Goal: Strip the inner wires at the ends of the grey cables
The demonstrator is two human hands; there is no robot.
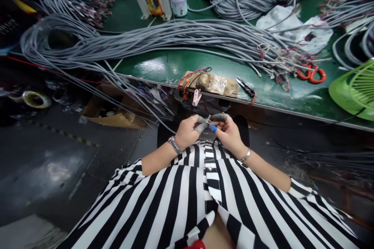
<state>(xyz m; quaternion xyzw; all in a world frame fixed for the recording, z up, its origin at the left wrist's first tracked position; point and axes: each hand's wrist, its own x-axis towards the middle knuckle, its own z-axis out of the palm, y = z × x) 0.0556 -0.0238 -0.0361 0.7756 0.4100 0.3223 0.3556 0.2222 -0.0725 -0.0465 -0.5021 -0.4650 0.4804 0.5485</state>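
**Left hand [187,131] and right hand [228,132] pinch one wire end [208,120]**

You hold both hands close together over your lap, fingertips meeting on the wire end, which sits between them just short of the table edge [263,106]. Grey finger covers [201,126] wrap several fingertips, and a blue cover [213,128] caps one finger of your right hand. What exactly the tips are doing to the wire is too small to tell.

By my reading you are in the middle of one piece, and nothing near your hands shows a finished pile (so the count cannot be judged).

Just beyond your hands, on the table edge, lies a taped wooden block [217,84] with red and black leads, and a pink clip [196,97] hangs below it. Slightly right of the block rest small snips [246,87], untouched. Further out to the right lie orange-handled scissors [311,74] among bared cable ends, then a green fan [355,89]. Well beyond your hands, a long grey cable bundle [175,39] runs across the table and down over its left edge. That is a lot of stock, and it looks like most of the work lies there.
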